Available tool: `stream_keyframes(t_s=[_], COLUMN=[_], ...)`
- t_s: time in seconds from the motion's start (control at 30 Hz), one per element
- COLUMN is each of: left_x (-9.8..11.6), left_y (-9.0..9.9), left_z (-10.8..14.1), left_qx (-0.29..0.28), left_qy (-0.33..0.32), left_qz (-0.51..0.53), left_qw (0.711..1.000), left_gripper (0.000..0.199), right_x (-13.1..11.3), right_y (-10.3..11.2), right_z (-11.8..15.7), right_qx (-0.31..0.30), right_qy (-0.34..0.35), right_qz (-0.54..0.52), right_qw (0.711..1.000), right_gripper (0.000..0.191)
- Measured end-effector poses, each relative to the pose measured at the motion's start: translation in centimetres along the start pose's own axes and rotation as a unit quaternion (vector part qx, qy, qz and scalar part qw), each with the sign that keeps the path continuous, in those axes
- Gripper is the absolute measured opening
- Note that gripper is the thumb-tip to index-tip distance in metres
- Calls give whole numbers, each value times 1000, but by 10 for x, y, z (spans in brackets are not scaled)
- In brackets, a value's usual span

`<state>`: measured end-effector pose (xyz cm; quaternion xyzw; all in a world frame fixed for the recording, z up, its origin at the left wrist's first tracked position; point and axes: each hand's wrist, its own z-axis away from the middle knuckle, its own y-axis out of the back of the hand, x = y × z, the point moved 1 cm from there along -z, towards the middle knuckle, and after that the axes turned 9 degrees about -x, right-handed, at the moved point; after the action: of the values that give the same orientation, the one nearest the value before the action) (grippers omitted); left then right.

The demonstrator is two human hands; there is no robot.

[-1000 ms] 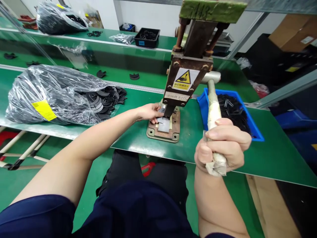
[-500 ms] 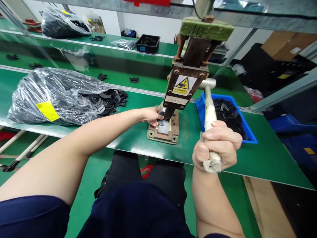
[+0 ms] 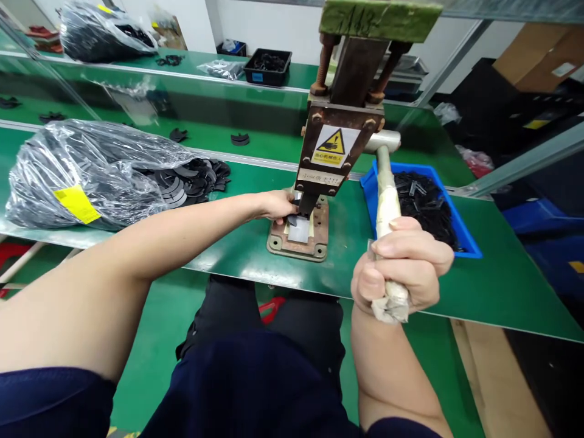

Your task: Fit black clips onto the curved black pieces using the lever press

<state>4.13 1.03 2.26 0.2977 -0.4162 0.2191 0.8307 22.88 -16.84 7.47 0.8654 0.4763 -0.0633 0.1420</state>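
Observation:
My right hand (image 3: 404, 264) is wrapped round the tape-covered handle of a press lever (image 3: 387, 194), whose metal crosspiece lies behind the press head. My left hand (image 3: 279, 207) pinches a small dark curved plastic piece (image 3: 292, 220) at the foot of the hand press (image 3: 340, 131). The piece lies under the dark ram (image 3: 309, 202), over a pale plate (image 3: 299, 232) on the rusty press base (image 3: 297, 250). Part of it is hidden by my fingers and the ram. A yellow warning label marks the press front.
Left of the press, a clear plastic bag (image 3: 86, 173) spills black curved pieces (image 3: 194, 179) onto the green bench (image 3: 237, 246). A blue bin (image 3: 466, 234) of black parts stands on the right. Behind, a few pieces (image 3: 239, 140) lie on a green strip, with a black tray (image 3: 269, 79) farther back.
The view has shifted slightly, so the press and bag sit a little differently in it. Both hands keep their grips, and the lever looks almost the same.

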Motion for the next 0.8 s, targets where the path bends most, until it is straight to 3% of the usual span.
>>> stream_keyframes(t_s=[0.13, 0.23, 0.37, 0.47, 0.5, 0.57, 0.6, 0.67, 0.73, 0.8], left_x=[-7, -15, -22, -33, -41, -60, -70, -91, -106, -114], left_y=[-4, -11, -18, -6, 5, 39, 61, 110, 157, 194], left_z=[5, 10, 24, 36, 39, 46, 49, 56, 60, 61], left_qx=[-11, 1, 9, -28, -16, 82, 158, 296, 346, 330], left_qy=[40, 33, -57, -142, -153, -141, -121, -64, -20, 28], left_qz=[50, 82, 121, 75, 27, -108, -185, -318, -400, -447], left_qw=[998, 996, 991, 987, 988, 981, 962, 899, 849, 831], left_gripper=[29, 30, 31, 28, 26, 23, 20, 24, 39, 50], right_x=[0, 0, 0, 4, 7, 12, 15, 21, 26, 28], right_y=[0, 1, 3, 1, -1, -7, -10, -16, -19, -20], right_z=[-1, -1, 0, 0, -1, -3, -4, -8, -10, -12], right_qx=[0, -1, 6, 37, 53, 90, 109, 139, 156, 165], right_qy=[4, 3, -4, 7, 11, 25, 37, 83, 117, 127], right_qz=[5, 5, 6, 14, 20, 31, 34, 31, 24, 26], right_qw=[1000, 1000, 1000, 999, 998, 995, 993, 986, 980, 978], right_gripper=[26, 27, 26, 33, 36, 43, 47, 53, 56, 56])
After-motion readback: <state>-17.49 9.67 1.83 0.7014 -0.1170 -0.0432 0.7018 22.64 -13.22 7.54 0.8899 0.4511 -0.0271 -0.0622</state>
